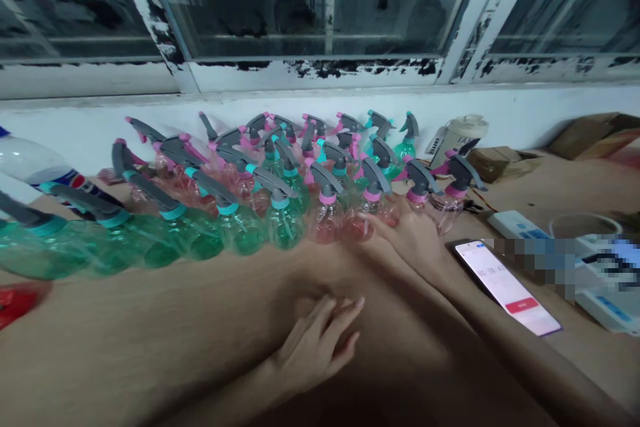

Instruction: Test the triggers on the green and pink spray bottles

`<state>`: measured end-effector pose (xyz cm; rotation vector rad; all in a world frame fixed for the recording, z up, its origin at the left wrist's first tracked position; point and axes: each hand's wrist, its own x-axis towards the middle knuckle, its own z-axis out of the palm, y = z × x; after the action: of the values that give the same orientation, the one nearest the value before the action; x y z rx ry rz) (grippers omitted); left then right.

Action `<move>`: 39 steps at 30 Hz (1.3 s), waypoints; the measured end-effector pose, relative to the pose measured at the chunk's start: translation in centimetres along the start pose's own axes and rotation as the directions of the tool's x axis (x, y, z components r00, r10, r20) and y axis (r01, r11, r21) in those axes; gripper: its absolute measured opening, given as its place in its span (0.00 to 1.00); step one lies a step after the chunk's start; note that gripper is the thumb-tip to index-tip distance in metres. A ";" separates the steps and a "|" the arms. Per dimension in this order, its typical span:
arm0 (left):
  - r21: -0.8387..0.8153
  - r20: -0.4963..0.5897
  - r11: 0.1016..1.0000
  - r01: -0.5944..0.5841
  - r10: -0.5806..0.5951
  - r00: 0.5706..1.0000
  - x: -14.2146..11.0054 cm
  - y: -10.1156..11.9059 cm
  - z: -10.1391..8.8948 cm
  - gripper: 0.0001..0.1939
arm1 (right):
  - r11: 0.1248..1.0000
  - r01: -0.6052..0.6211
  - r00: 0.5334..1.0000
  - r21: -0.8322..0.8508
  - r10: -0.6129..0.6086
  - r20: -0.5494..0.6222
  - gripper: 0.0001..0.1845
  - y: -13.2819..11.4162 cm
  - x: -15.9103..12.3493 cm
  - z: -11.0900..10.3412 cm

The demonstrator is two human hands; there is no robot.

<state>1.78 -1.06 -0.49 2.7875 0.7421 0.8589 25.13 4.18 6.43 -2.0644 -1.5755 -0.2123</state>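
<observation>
My right hand (417, 237) reaches into the front row of spray bottles, wrapped against a pink spray bottle (417, 195) with a grey trigger head. One digit stretches left along the lower part of the neighbouring pink bottle (371, 196). The hand covers much of the bottle it is on, and its other fingertips are hidden. My left hand (320, 340) is held in front of the row, fingers loosely bent and thumb apart, with nothing in it. Green spray bottles (285, 223) with turquoise collars fill the row's left part; another pink bottle (450, 203) stands at its right end.
More spray bottles (315, 127) stand behind, near the wall. A Pepsi bottle (65, 177) is at left, above a red item (20, 300). At right are a lit phone (505, 287), a white power strip (520, 223), a coffee cup (463, 133) and cardboard boxes (590, 133).
</observation>
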 end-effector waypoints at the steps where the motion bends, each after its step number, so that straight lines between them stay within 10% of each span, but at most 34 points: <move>1: 0.005 -0.011 1.000 -0.025 0.026 1.000 0.0 0.1 -0.1 0.29 | 1.000 -0.016 1.000 -0.004 0.016 0.021 0.34 -0.3 0.1 0.3; 6: 0.027 -0.032 0.997 -0.076 0.076 0.997 0.1 0.0 -0.8 0.39 | 0.999 0.031 0.999 -0.042 -0.031 -0.014 0.31 -0.3 -0.4 1.2; 13: -0.141 0.047 0.954 0.265 -0.261 0.964 0.9 0.5 0.3 0.37 | 0.984 0.155 0.988 -0.082 -0.154 0.022 0.33 1.1 -3.4 -1.2; 24: -0.218 0.122 0.912 0.348 -0.329 0.937 2.6 1.8 2.1 0.50 | 0.949 0.257 0.960 0.183 -0.273 0.068 0.27 1.7 -8.5 -4.4; 33: -0.184 0.080 0.936 0.299 -0.289 0.954 2.8 0.7 2.1 0.43 | 0.702 0.171 0.922 0.691 -0.361 0.138 0.39 1.5 -5.8 -3.2; 39: -0.164 0.105 0.951 0.262 -0.248 0.963 3.8 0.3 1.8 0.43 | 0.558 0.139 0.933 0.818 -0.350 0.081 0.16 -0.4 -4.8 -1.9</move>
<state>5.62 0.61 -0.06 2.4853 0.9375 0.7177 23.69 -0.77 6.14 -1.1573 -1.6565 0.5965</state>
